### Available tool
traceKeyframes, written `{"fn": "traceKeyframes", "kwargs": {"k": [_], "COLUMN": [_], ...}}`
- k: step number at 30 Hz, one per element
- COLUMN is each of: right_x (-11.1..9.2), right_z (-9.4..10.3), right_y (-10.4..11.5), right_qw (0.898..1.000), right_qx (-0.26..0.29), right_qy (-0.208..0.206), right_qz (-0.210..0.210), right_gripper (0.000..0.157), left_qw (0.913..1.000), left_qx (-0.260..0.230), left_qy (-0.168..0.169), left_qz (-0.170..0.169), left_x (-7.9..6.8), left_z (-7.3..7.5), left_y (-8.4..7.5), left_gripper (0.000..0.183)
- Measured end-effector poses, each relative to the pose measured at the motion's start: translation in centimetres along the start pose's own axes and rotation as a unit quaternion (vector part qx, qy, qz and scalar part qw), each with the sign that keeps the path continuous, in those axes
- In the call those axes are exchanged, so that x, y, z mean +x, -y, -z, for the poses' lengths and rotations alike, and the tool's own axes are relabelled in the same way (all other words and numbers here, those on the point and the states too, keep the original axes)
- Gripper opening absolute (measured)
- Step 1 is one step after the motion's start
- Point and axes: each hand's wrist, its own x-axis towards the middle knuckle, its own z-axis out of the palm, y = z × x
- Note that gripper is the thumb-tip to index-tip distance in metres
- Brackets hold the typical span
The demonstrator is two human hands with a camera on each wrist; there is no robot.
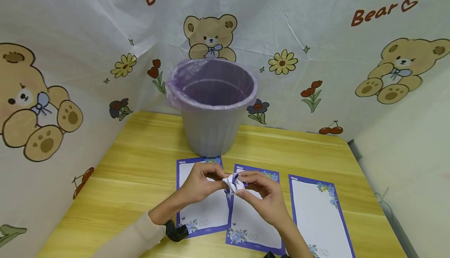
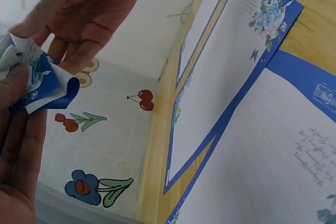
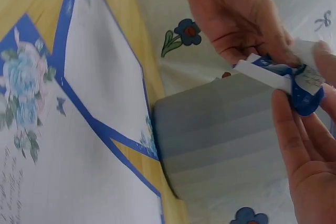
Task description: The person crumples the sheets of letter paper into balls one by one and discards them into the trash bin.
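Over the sheets on the table, a crumpled piece of paper (image 1: 233, 183), white with blue-purple edging, is held between both hands. My left hand (image 1: 203, 183) pinches its left side with thumb and fingers. From the right, my right hand (image 1: 264, 195) grips it between thumb and fingertips. In the left wrist view the crumpled paper (image 2: 43, 80) shows a folded blue border and printed flowers. The right wrist view shows the same wad (image 3: 299, 80) with a flat white edge sticking out towards the left.
Three flat letter sheets with blue-purple borders lie beneath and beside the hands: a left sheet (image 1: 202, 211), a middle sheet (image 1: 254, 226) and a right sheet (image 1: 320, 207). Behind them on the wooden table (image 1: 140, 152) stands a grey bin (image 1: 212, 131) with a purple liner. Bear-print cloth (image 1: 246, 0) hangs around.
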Motion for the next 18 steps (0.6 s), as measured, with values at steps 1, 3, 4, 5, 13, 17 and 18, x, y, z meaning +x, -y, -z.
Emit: {"fn": "traceKeyframes", "kwargs": {"k": [1,3,4,5,13,17,18], "right_x": [-0.02,-0.09,-0.13,-0.16,-0.06,0.18,0.24], "right_z": [-0.01,-0.04,-0.06,-0.07,0.17,0.25,0.22], "right_y": [-0.07,-0.28,-0.41,-0.55,-0.99,-0.86,-0.87], "right_qw": [1.0,1.0,1.0,1.0,0.999,0.998,0.998], "right_qx": [0.002,0.005,0.004,0.003,0.011,0.0,-0.001], "right_qy": [-0.001,-0.008,-0.012,-0.017,-0.027,-0.029,-0.029], "right_qz": [-0.012,-0.026,-0.028,-0.026,0.027,0.049,0.058], "right_gripper": [0.035,0.032,0.031,0.03,0.031,0.033,0.034], "left_qw": [1.0,0.9999,0.9998,0.9997,0.998,0.997,0.9966], "left_qx": [0.007,0.014,0.018,0.021,0.022,-0.01,-0.024], "left_qy": [0.001,0.007,0.009,0.012,0.054,0.071,0.073], "left_qz": [-0.001,-0.003,-0.002,-0.002,0.025,0.03,0.03], "left_x": [0.01,0.04,0.06,0.1,-0.15,-0.3,-0.26], "left_z": [0.04,0.01,-0.04,-0.1,0.17,0.61,0.66], "left_y": [0.0,-0.04,-0.04,-0.05,-0.3,-0.37,-0.35], "left_gripper": [0.011,0.011,0.012,0.011,0.016,0.022,0.024]}}
